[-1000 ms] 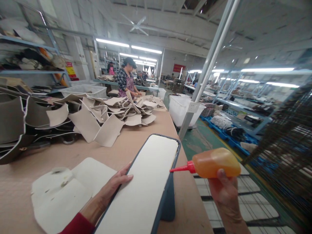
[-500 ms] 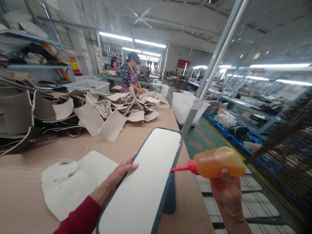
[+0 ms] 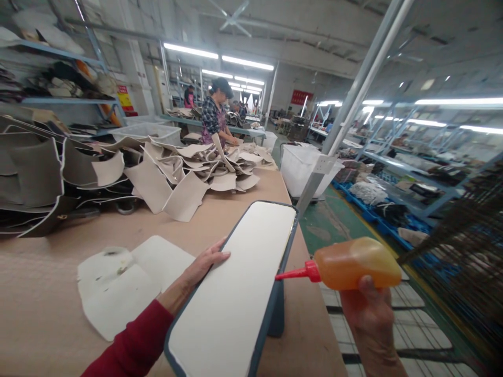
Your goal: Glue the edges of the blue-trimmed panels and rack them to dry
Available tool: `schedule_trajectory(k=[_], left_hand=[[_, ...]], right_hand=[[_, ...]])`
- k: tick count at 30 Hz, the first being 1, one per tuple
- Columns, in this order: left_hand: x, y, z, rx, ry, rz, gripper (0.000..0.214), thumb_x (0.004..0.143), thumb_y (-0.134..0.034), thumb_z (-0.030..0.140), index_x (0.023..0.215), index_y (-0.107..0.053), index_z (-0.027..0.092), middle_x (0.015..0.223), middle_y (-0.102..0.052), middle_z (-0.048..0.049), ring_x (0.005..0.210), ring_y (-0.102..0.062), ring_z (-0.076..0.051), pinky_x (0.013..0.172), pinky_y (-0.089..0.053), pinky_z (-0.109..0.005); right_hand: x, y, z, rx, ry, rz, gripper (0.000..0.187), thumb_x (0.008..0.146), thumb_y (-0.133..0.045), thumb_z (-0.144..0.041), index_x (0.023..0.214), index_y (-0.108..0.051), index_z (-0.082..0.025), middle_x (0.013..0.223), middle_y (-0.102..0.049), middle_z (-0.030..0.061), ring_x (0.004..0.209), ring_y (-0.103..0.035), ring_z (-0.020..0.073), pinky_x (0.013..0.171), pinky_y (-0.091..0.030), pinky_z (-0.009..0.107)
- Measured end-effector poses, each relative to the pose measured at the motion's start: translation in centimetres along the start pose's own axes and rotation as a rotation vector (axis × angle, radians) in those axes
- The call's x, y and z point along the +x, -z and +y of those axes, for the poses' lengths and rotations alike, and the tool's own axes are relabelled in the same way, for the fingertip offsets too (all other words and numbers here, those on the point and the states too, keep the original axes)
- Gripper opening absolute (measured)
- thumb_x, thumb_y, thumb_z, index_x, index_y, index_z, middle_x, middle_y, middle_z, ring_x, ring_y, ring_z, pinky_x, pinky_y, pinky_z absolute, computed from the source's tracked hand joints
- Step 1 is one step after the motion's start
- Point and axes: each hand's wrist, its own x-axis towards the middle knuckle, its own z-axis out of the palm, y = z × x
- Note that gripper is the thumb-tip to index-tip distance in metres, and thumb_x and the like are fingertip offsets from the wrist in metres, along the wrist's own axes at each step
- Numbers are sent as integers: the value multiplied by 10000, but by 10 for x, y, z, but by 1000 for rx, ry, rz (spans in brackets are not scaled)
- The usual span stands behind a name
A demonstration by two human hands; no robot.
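The likely stiff, light panel (image 3: 238, 285) is being clasped by its edge in the left hand (image 3: 205, 264). The probably squeezable bottle (image 3: 353, 262) is being gripped round its belly by the right hand (image 3: 371, 311).

The fingertips of your left hand (image 3: 205, 266) are hidden behind the white panel (image 3: 231, 283), whose near end the bottom edge cuts off. The amber bottle (image 3: 358, 264) hides most fingers of your right hand (image 3: 369, 309). At far right, a blurred dark structure (image 3: 463, 251) may be mesh. The upper-right banner's (image 3: 302, 98) lettering is too small to read.
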Motion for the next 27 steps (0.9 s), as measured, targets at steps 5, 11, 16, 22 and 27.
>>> schedule_trajectory(k=[5,11,16,22,27], left_hand=[[-4,-9,7,31,-11,47,634,760,-621,166,1368,-440,158,1094,-702,-92,724,-701,-199,582,-540,-228],[2,-9,9,55,17,105,695,741,-617,135,1396,-385,153,1025,-717,-107,631,-679,-170,518,-535,-221],[9,-2,7,40,22,80,694,747,-622,156,1396,-377,153,972,-724,-110,587,-668,-168,490,-527,-225],[15,1,7,36,-1,89,598,739,-632,151,1318,-483,139,992,-719,-120,618,-676,-176,503,-535,-226],[16,0,8,27,15,133,614,742,-634,146,1332,-462,137,972,-724,-114,614,-675,-181,506,-543,-241]], right_hand=[[-3,3,1,7,-25,23,422,551,-830,-354,927,-683,-231,845,-709,10,745,-656,189,711,-543,329],[-4,3,1,13,-27,21,439,533,-836,-350,921,-678,-219,813,-711,11,735,-662,184,685,-549,306],[-6,2,2,-25,-8,-1,427,569,-813,-360,948,-671,-223,821,-714,21,734,-667,193,703,-541,328],[-8,4,5,-41,-15,-38,443,604,-786,-369,1002,-654,-225,815,-715,33,741,-664,207,713,-531,361],[-11,3,5,-44,-24,-45,459,609,-780,-372,1029,-652,-235,858,-715,39,771,-667,218,752,-522,386]])
